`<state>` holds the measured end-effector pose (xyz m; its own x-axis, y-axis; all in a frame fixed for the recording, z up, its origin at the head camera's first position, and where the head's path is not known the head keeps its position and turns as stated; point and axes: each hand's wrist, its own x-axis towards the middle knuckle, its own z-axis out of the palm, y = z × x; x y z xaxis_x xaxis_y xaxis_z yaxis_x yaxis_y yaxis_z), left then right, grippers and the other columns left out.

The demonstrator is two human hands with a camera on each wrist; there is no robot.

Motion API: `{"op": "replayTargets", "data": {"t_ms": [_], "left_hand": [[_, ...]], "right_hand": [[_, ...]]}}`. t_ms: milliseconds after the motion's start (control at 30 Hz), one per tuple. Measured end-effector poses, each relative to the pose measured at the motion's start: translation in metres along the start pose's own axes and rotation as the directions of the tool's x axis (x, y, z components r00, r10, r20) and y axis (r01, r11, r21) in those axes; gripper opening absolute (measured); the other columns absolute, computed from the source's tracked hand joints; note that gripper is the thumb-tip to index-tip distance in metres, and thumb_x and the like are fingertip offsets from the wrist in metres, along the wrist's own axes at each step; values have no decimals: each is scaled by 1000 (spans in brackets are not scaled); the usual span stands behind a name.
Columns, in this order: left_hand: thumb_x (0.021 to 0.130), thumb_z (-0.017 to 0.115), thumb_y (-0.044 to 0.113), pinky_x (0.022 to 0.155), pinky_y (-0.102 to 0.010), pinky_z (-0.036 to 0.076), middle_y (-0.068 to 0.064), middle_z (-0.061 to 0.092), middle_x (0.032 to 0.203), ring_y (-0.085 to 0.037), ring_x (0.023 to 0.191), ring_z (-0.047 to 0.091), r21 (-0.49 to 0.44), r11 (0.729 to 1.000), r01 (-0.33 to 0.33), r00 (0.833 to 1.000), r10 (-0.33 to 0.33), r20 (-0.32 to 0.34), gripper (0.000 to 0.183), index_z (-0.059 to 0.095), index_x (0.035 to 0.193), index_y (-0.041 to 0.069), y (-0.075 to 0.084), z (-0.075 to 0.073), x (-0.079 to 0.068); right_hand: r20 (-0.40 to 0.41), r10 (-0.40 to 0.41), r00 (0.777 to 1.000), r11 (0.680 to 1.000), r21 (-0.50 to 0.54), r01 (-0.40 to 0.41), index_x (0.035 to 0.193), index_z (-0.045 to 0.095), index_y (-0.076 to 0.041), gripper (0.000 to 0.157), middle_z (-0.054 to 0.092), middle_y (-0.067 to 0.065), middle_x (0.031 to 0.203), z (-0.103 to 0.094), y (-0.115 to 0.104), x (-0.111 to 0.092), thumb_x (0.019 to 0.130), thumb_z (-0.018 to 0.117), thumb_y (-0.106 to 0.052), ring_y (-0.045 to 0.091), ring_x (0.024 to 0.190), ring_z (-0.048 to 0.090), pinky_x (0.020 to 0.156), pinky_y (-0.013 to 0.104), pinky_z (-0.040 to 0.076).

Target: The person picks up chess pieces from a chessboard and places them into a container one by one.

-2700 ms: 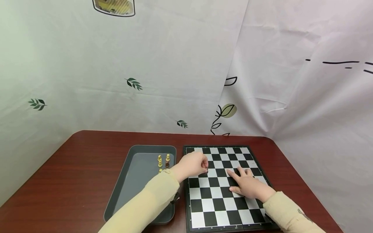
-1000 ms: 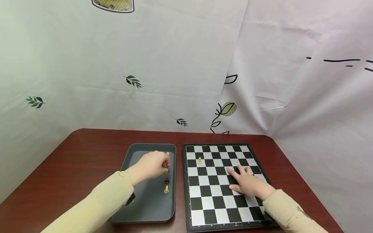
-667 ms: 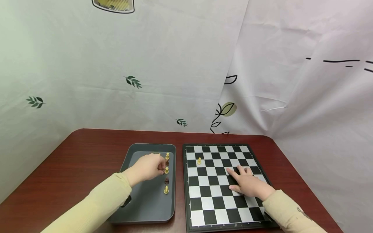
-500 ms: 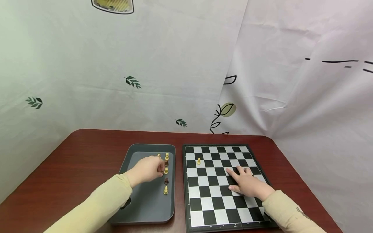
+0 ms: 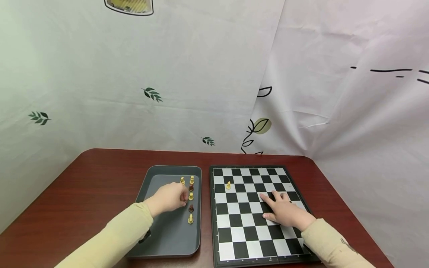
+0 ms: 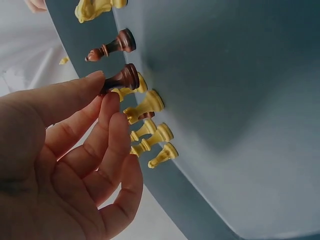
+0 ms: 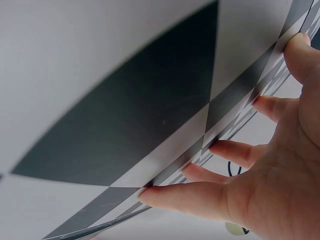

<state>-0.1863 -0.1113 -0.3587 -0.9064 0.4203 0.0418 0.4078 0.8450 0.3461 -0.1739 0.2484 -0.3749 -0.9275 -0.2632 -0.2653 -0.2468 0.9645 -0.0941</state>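
Observation:
In the left wrist view, a dark brown chess piece is pinched between thumb and fingertips of my left hand; its head is hidden. The head view places my left hand over the right half of the grey tray, beside a row of chess pieces. Yellow pieces and brown ones stand there. My right hand rests with spread fingers on the chessboard. In the right wrist view, its fingertips touch the checkered surface.
One yellow chess piece stands on the far left part of the board. Tray and board lie side by side on a reddish-brown table, with a narrow strip between them. A white printed cloth hangs behind.
My left hand has gone from the board back to the tray, and a yellow chess piece now stands on the board. Lately it has drawn slightly nearer. My right hand stays put.

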Motion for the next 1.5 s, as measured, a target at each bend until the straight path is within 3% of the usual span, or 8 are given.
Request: {"op": "replayTargets", "data": {"t_ms": [933, 1200, 1500], "left_hand": [[72, 80, 7, 57, -33, 42, 5, 53, 63, -11, 59, 48, 8, 1000, 26, 998, -27, 50, 24, 57, 68, 13, -4, 7, -2], [73, 79, 9, 60, -33, 46, 3, 59, 70, -11, 63, 53, -15, 999, 44, 997, -43, 58, 16, 67, 84, 9, 0, -3, 1], [77, 77, 10, 62, -32, 46, 3, 62, 72, -10, 65, 54, -53, 997, 60, 997, -57, 60, 14, 67, 87, 9, 2, -12, -1]], "right_hand": [[-2, -10, 1000, 1000, -9, 10, 143, 40, -13, 67, 32, 30, 141, -1, 0, 0, 88, 59, -46, 53, 124, 33, 82, 68, 40], [-5, -16, 1000, 1000, -14, 15, 143, 40, -12, 67, 32, 30, 141, -2, -1, 0, 88, 59, -46, 53, 123, 33, 81, 68, 41], [-6, -27, 1000, 1000, -8, 27, 142, 40, -12, 67, 33, 30, 140, -2, 0, -2, 88, 59, -46, 53, 123, 33, 80, 65, 43]]}}
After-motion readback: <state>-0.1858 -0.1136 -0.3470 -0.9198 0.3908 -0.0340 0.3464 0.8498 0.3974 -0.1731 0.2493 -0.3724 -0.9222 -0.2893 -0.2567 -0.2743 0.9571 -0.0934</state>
